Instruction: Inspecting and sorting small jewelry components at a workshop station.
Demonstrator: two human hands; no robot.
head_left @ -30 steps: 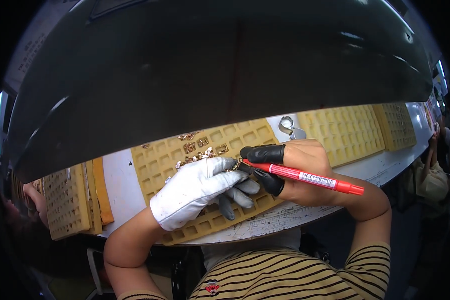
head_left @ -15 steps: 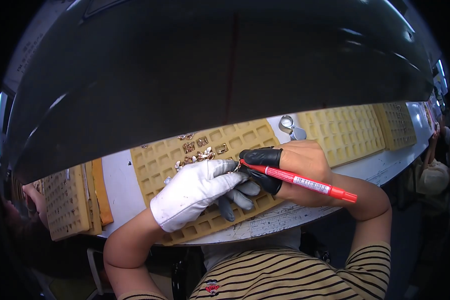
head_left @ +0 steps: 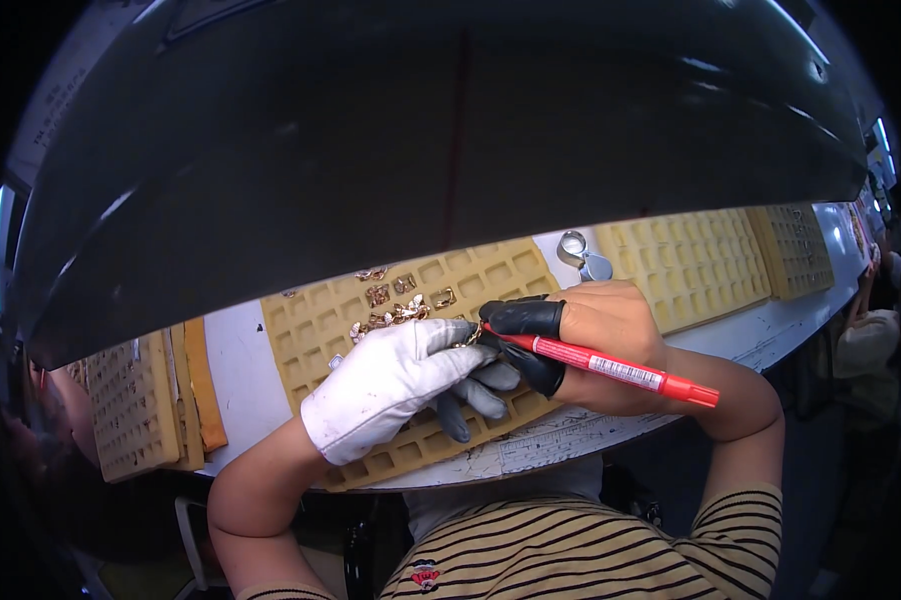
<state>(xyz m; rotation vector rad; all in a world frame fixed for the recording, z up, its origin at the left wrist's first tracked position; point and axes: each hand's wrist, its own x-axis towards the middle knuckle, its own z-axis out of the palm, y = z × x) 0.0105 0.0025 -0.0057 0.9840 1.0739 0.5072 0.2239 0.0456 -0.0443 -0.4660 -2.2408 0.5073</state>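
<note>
My left hand, in a white glove with grey fingers, pinches a small gold-coloured jewellery piece above a yellow tray with square pockets. My right hand, with black coverings on fingers and thumb, grips a red marker, its tip end at the piece between both hands; the exact contact is hidden. Several shiny metal pieces lie on the tray just beyond my hands.
A magnifier stands behind my right hand. More pocketed trays lie at either side on the white table. A dark hood spans the top. Other people's hands show at the edges.
Since a second ago the marker's rear end has swung a little down and toward the left, with my right fingers shifting slightly. My left hand stays in almost the same place.
</note>
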